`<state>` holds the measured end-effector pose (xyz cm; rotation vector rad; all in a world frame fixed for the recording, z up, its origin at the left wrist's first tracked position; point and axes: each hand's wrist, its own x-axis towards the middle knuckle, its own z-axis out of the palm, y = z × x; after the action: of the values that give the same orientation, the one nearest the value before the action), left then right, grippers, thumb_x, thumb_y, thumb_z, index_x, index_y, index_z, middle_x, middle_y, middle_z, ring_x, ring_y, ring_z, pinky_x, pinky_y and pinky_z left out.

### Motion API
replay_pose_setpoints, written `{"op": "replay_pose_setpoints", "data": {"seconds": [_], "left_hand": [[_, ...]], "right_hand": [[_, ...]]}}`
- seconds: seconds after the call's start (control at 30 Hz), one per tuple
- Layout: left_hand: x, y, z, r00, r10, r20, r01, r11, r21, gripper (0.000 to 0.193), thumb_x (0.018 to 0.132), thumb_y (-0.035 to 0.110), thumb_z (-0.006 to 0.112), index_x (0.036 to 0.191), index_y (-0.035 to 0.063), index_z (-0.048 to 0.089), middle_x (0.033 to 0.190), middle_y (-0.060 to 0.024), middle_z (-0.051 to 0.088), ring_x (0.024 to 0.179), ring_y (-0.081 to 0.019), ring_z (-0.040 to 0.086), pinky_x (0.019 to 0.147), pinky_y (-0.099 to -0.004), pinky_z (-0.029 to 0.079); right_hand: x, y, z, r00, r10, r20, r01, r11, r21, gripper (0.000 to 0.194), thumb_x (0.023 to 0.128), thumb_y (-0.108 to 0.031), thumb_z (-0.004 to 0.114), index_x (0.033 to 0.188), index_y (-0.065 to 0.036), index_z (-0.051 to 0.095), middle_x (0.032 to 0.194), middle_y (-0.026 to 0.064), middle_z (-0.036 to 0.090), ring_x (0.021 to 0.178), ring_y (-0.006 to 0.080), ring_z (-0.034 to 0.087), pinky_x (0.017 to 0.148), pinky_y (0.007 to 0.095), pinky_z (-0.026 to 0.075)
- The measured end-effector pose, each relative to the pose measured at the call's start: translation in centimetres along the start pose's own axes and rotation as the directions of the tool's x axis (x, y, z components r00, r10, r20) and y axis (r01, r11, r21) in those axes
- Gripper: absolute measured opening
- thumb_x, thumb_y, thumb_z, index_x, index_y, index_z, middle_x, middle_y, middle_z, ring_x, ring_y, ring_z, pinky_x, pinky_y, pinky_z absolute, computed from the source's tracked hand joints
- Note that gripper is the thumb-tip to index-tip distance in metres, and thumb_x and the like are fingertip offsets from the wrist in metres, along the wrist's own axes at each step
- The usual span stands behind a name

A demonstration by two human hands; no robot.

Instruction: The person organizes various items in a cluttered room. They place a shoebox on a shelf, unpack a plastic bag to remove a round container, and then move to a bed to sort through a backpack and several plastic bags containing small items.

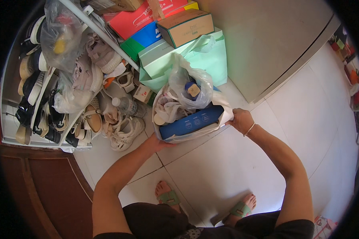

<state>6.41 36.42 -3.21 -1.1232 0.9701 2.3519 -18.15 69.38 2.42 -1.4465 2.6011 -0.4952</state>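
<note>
In front of me, a white bag [194, 134] full of things is held between my two hands. My right hand [243, 121] grips its right edge, the thumb near the rim. At the lower left corner, my left hand [162, 144] holds the bag's side, its fingers partly hidden beneath. Inside the bag lies a long blue box [193, 122] with printed icons. Behind that box are crumpled plastic wrapping [170, 109] and a clear plastic bag [179, 70] containing a dark blue item with a tan top [194, 90].
A mint-green paper bag [211, 64] and stacked shoe boxes [185, 28] stand beyond. Shoe racks [68, 130] crowded with shoes fill the left, near a plastic bottle [128, 107] and white sneakers [127, 133]. A grey cabinet [266, 44] stands right; a brown wooden door [48, 185] is lower left.
</note>
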Motion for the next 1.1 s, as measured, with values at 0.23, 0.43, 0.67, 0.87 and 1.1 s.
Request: {"op": "replay_pose_setpoints", "data": {"seconds": [0.23, 0.43, 0.67, 0.87, 1.1], "left_hand": [[-2.5, 1.6, 1.5, 0.999, 0.035, 0.007, -0.036, 0.999, 0.012, 0.072, 0.091, 0.057, 0.044, 0.143, 0.0099, 0.029, 0.142, -0.0173, 0.039, 0.128, -0.0395, 0.041, 0.093, -0.0640, 0.043], [-7.2, 5.4, 4.4, 0.986, 0.164, 0.009, -0.164, 0.985, 0.049, 0.075, 0.090, 0.060, 0.042, 0.143, 0.0083, 0.028, 0.141, -0.0180, 0.039, 0.127, -0.0392, 0.041, 0.094, -0.0621, 0.044], [-15.5, 12.8, 9.6, 0.900, 0.431, 0.066, -0.436, 0.889, 0.138, 0.079, 0.090, 0.063, 0.040, 0.143, 0.0065, 0.026, 0.141, -0.0189, 0.039, 0.127, -0.0389, 0.042, 0.094, -0.0598, 0.046], [-21.4, 20.7, 15.8, 0.655, 0.706, 0.271, -0.710, 0.452, 0.539, 0.082, 0.090, 0.066, 0.037, 0.143, 0.0049, 0.025, 0.141, -0.0196, 0.039, 0.126, -0.0386, 0.043, 0.094, -0.0579, 0.046], [-19.2, 27.5, 20.8, 0.470, 0.882, 0.024, -0.775, 0.400, 0.490, 0.086, 0.088, 0.071, 0.036, 0.142, 0.0042, 0.027, 0.140, -0.0159, 0.040, 0.125, -0.0298, 0.045, 0.096, -0.0534, 0.044]], "right_hand": [[-0.3, -1.6, -4.0, 0.950, -0.268, -0.159, 0.251, 0.961, -0.119, 0.031, 0.069, -0.032, 0.075, 0.076, -0.005, 0.061, 0.075, 0.0079, 0.058, 0.073, 0.0263, 0.060, 0.063, 0.0368, 0.049], [-0.3, -3.6, -9.9, 0.890, -0.358, -0.282, 0.319, 0.931, -0.177, 0.027, 0.068, -0.026, 0.074, 0.077, -0.004, 0.060, 0.072, 0.0079, 0.056, 0.066, 0.0253, 0.059, 0.058, 0.0348, 0.049], [1.9, -6.5, -18.5, 0.777, -0.437, -0.453, 0.299, 0.890, -0.345, 0.026, 0.066, -0.024, 0.076, 0.074, -0.004, 0.060, 0.069, 0.0059, 0.052, 0.064, 0.0244, 0.058, 0.054, 0.0348, 0.048], [7.2, -6.5, -26.2, 0.785, -0.283, -0.551, 0.137, 0.947, -0.291, 0.026, 0.071, -0.021, 0.075, 0.081, -0.001, 0.063, 0.074, 0.0157, 0.061, 0.067, 0.0326, 0.060, 0.060, 0.0386, 0.049], [18.2, -7.6, -31.4, 0.864, 0.020, -0.504, -0.168, 0.953, -0.250, 0.041, 0.081, -0.031, 0.068, 0.097, 0.006, 0.062, 0.084, 0.0229, 0.065, 0.073, 0.0355, 0.063, 0.067, 0.0410, 0.051]]}}
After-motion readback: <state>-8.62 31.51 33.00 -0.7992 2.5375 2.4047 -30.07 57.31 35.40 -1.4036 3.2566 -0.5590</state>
